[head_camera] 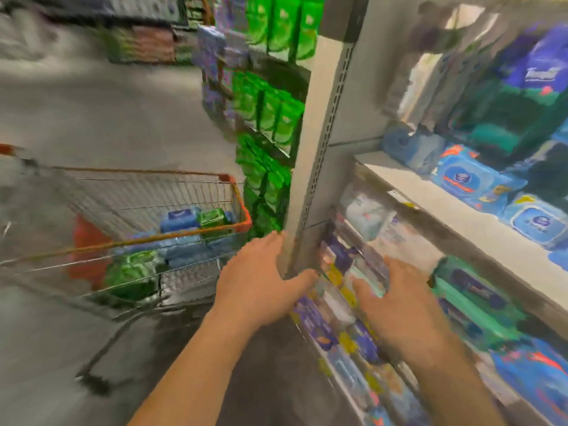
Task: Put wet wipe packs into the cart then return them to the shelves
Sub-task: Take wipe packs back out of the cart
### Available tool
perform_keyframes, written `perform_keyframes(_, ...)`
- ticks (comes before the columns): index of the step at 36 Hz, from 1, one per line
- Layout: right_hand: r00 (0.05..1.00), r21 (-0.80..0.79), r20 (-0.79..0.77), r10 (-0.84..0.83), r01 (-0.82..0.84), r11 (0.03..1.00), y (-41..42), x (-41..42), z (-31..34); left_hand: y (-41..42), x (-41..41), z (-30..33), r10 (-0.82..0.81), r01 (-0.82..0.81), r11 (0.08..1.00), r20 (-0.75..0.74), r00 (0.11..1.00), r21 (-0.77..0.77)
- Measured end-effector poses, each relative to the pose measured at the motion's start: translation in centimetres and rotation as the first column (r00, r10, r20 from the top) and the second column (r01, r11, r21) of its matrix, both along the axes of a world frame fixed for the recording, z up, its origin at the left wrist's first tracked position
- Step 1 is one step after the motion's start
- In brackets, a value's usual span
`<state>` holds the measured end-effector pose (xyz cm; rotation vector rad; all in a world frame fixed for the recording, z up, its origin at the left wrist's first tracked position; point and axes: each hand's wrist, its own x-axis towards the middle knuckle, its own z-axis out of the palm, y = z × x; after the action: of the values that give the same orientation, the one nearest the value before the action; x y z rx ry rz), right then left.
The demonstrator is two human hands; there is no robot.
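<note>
Nearest, both forearms reach forward toward the low shelves on the right. The left hand [261,281] lies against the foot of the grey shelf upright [319,155], fingers spread wide and straight with the thumb round the post's near edge; it holds nothing and seems to be steadying the person as they lean in. The right hand [396,299] hovers flat over the lower shelf packs [338,265], fingers relaxed and open, also holding nothing. The picture is badly blurred, so I cannot tell whether its fingertips touch a pack. My reading is that it is reaching for one or has just set one down.

Just right of that hand lies a teal pack [473,296], crowding the spot and leaving little room to slide fingers round a neighbour. The shelf edge [461,222] above overhangs the row, so any pack must come out forward and low.

To the left, a little farther off, stands the cart [147,241], its orange-trimmed rim turned toward the shelving. Blue wipe packs [181,219] and green wipe packs [132,272] lie loose in its basket. The upright stands between the hands and the cart, so a carry either way must go round it.

Farther back, blue packs [461,179] lie flat on the upper shelf, and green refill pouches [270,112] fill the next bay.
</note>
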<state>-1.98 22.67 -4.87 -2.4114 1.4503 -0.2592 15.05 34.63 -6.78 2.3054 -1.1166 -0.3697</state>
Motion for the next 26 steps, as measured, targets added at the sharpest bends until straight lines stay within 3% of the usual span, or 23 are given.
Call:
perform_keyframes(5, 0.993, 0.097, -0.024, 0.112, -0.109, 0.989, 2.6, 6.0, 0.1, 4.1, 4.9, -0.8, 0.111, -0.109, 0.994, -0.048, 0.993, 0.032)
perform_keyframes(16, 0.938, 0.142, -0.082, 0.338, -0.325, 0.935, 4.2, 18.5, -1.5, 9.2, 13.8, -2.4, 0.334, -0.326, 0.942, -0.112, 0.936, 0.083)
perform_keyframes(26, 0.873, 0.203, 0.01, 0.488, -0.48, 0.854, 0.9, 31.6, -4.5, 8.2, 24.2, -3.9, 0.515, -0.495, 0.855, -0.136, 0.847, 0.154)
